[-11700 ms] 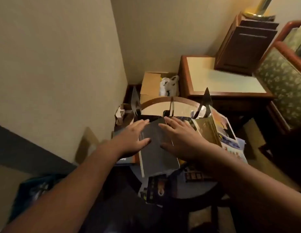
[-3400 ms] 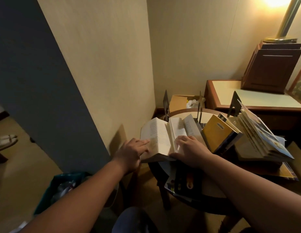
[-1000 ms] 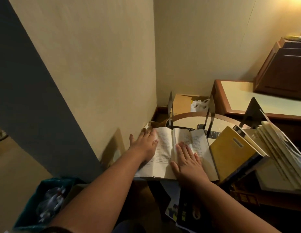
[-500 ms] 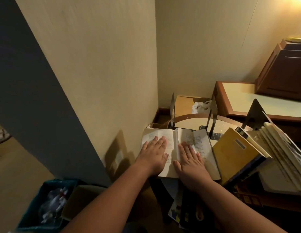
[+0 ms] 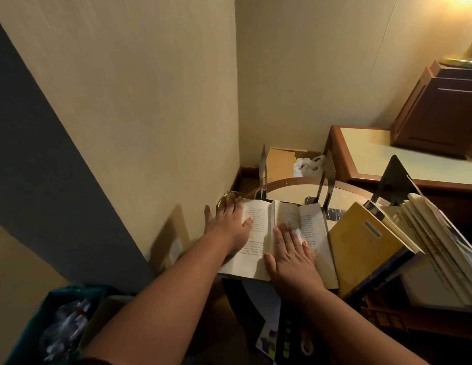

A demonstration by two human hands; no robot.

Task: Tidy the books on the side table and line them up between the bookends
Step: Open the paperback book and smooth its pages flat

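Observation:
An open book (image 5: 261,233) with printed pages lies flat on the round side table (image 5: 290,187). My left hand (image 5: 229,222) rests flat on its left page, fingers reaching past the far-left edge. My right hand (image 5: 290,254) lies flat on the right page. Three dark metal bookends stand behind: left bookend (image 5: 263,167), middle bookend (image 5: 328,177), right bookend (image 5: 394,180). A yellow book (image 5: 364,246) leans to the right of the open book, with several pale books (image 5: 435,254) slanting against the right bookend.
A wall runs close on the left. A cardboard box (image 5: 281,163) with a white bag sits in the corner behind the table. A wooden desk (image 5: 366,154) stands at the right. A teal bin (image 5: 45,325) is at the lower left. Magazines (image 5: 279,335) hang below the table's front.
My left hand has slid left and forward across the left page to its outer edge. My right hand stays flat on the right page.

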